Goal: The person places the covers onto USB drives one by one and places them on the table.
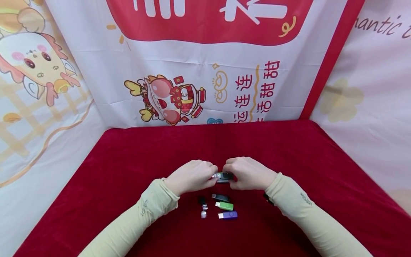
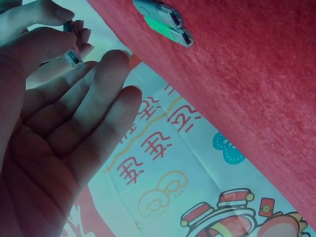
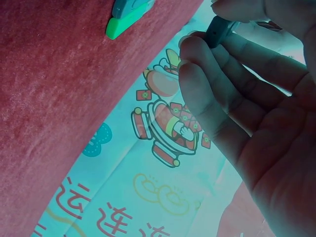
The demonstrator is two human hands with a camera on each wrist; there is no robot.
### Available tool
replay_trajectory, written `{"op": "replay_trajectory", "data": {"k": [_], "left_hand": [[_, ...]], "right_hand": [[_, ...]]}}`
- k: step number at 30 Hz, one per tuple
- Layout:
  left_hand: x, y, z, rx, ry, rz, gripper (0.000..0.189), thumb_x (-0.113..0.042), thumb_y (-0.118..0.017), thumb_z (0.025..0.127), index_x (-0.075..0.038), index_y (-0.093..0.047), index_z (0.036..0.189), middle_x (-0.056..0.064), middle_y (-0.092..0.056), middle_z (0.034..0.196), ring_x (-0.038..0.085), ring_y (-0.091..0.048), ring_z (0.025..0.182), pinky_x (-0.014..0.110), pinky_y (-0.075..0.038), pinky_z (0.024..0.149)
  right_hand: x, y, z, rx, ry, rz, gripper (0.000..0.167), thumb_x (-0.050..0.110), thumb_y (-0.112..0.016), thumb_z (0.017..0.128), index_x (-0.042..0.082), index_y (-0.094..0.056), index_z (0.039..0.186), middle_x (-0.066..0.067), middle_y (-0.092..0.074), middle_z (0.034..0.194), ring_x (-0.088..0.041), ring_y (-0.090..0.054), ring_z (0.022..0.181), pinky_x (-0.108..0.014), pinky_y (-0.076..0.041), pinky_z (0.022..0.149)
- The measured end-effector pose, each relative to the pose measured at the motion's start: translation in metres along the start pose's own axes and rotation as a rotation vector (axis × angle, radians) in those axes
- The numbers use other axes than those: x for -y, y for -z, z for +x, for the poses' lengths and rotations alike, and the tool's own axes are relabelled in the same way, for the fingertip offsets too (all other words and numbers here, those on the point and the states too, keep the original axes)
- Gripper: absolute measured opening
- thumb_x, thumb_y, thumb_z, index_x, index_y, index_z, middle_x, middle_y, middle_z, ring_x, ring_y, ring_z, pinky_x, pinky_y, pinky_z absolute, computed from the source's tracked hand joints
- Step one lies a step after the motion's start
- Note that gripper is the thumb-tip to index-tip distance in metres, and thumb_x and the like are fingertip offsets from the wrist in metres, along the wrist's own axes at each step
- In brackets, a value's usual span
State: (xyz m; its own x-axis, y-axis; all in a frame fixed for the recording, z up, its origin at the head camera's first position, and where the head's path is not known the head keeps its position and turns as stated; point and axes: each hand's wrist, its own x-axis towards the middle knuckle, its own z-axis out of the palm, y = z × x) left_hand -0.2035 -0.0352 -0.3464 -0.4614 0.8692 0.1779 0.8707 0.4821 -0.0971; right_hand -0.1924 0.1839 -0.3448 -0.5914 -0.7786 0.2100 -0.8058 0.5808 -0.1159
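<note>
Left hand (image 1: pixel 193 175) and right hand (image 1: pixel 249 174) pinch a black USB stick (image 1: pixel 226 176)

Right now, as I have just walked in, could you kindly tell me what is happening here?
Someone holds a black USB stick over the red cloth, the right hand gripping its body and the left hand pinching its clear end. Nearer the head camera lie another black stick, a green stick and a purple stick, all uncapped, with small clear caps to their left. Whether the held one is being capped or uncapped, I cannot tell.
</note>
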Motion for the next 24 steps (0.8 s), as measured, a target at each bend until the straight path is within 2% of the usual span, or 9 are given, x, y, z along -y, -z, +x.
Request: {"op": "replay_trajectory", "data": {"k": [24], "left_hand": [[0.0008,0.0011,-0.0009,-0.029,-0.016,0.009,0.016,-0.021,-0.067,0.091,-0.012,-0.06,0.081,-0.002,-0.055,0.069,0.011,-0.053,0.059,0.022,-0.047,0.056]], "right_hand": [[-0.0001,0.0022,-0.0002,-0.009,-0.01,0.027,0.026,0.014,-0.086,0.071,0.011,-0.071,0.092,0.0,-0.06,0.079,-0.006,-0.047,0.06,-0.02,-0.046,0.057]]}}
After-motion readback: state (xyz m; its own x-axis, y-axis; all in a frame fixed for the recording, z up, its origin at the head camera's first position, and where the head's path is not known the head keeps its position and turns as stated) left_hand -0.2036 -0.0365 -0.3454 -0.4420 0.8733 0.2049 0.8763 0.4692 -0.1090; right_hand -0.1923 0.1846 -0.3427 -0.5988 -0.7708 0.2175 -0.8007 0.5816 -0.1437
